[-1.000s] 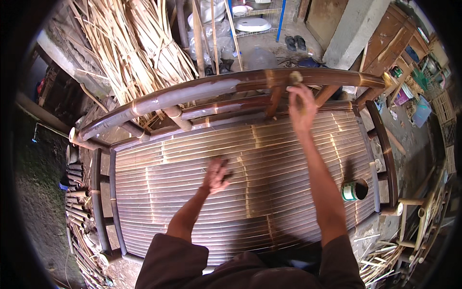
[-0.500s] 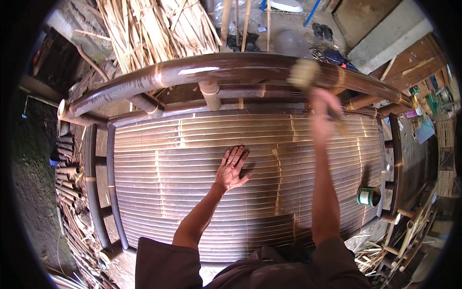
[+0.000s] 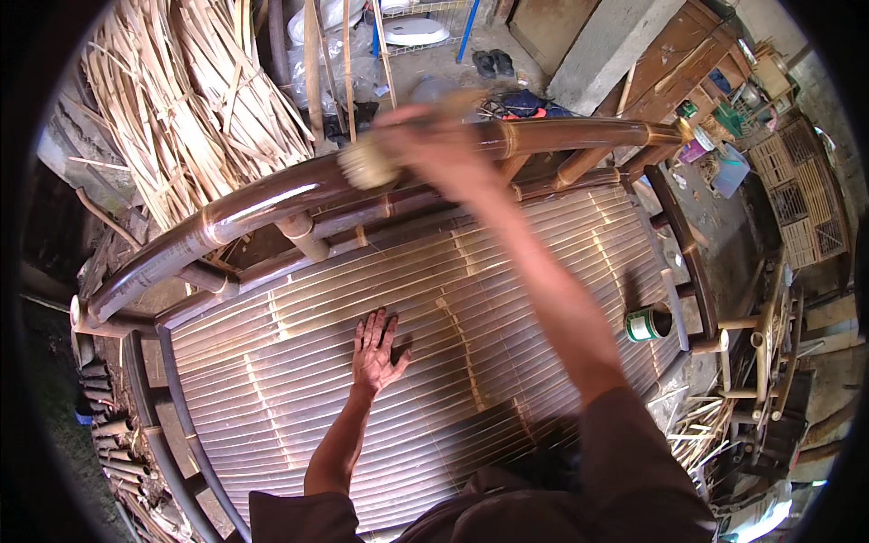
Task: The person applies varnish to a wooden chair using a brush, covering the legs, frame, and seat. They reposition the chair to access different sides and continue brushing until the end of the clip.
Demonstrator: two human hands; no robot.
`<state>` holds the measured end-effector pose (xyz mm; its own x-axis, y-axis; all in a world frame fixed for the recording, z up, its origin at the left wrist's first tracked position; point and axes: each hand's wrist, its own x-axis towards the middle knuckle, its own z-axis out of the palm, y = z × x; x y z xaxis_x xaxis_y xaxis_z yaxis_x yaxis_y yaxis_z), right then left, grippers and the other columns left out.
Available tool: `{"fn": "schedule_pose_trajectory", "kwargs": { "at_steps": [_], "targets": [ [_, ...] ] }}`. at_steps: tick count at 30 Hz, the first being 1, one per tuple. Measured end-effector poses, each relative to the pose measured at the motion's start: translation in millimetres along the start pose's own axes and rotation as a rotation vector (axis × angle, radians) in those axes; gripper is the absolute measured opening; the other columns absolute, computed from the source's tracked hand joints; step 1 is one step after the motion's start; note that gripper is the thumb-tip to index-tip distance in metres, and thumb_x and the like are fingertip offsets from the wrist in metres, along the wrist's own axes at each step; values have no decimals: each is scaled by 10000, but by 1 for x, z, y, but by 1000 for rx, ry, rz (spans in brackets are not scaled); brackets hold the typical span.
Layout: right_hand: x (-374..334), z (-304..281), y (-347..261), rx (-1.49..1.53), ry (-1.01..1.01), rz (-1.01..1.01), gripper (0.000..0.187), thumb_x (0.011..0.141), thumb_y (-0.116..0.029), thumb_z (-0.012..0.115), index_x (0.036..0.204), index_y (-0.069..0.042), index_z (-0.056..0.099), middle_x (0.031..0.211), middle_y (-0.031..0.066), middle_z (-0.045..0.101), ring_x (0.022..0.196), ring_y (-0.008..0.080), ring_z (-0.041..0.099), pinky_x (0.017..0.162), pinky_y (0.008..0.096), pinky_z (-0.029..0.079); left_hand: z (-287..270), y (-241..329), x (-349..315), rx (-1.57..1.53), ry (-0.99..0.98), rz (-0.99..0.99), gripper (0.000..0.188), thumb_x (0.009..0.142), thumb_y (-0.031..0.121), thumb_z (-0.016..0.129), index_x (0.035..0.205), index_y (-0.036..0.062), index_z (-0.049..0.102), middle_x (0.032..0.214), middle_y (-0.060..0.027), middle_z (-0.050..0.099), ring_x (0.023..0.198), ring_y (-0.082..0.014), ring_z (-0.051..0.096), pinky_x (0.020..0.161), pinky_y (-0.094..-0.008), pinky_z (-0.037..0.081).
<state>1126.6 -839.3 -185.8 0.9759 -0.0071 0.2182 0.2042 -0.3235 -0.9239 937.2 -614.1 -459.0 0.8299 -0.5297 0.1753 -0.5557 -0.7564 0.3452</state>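
We find the left hand (image 3: 374, 362) spread on bamboo slats (image 3: 299, 389); the blurred right hand (image 3: 433, 149) grips a brush (image 3: 367, 165) at the far rail (image 3: 299, 185).

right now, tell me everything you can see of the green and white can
The can is a short cylinder, green with a white panel on its side, and looks like metal. Its top is open, with no lid on; the inside looks dark, and what it holds cannot be told. It appears to stand upright on the slatted bamboo surface, near the right-hand end, and nothing else seems to touch it.
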Motion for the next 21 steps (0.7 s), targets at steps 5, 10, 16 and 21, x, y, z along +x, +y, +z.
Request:
{"fn": "schedule_pose_trajectory", "kwargs": {
  "at_steps": [5, 10, 16, 21],
  "targets": [
    [-48, -282, 91, -465, 738, -84, 122, 865, -144, 655, 959, -76, 693, 880, 56, 702, 849, 177, 680, 731, 333, 548, 2, 25, 21, -41, -13, 44, 776, 768, 487, 630, 1414, 120, 407, 1503, -164, 293, 1380, -320, 287, 1134, -498, 197],
    [-55, -121, 109, -443, 803, -600, 282, 736, 60, 637, 957, -102, 699, 905, 114, 683, 816, 254, 663, 756, 368, 528, 4, 12, 7, 48, -28, -3, 787, 765, 496, 629, 1418, 116, 406, 1500, -166, 298, 1379, -315, 292, 1140, -486, 187],
    [-106, 42, 87, 546, 968, -221, 258, 904, -79, 610, 1160, -105, 589, 1041, 97, 637, 972, 166, 608, 859, 287, 478, 3, 14, 10, 42, -1, 13, 746, 764, 442, 626, 1403, 115, 426, 1499, -150, 310, 1373, -303, 306, 1142, -474, 193],
    [-69, 13, 129, 1692, 1030, 2, 239, 961, -252, 565, 1125, -78, 561, 859, 50, 635, 783, 123, 609, 870, 280, 511, 7, 9, 13, 33, -35, 2, 712, 766, 425, 623, 1391, 137, 441, 1492, -137, 323, 1366, -304, 311, 1127, -482, 217]
  ]
}}
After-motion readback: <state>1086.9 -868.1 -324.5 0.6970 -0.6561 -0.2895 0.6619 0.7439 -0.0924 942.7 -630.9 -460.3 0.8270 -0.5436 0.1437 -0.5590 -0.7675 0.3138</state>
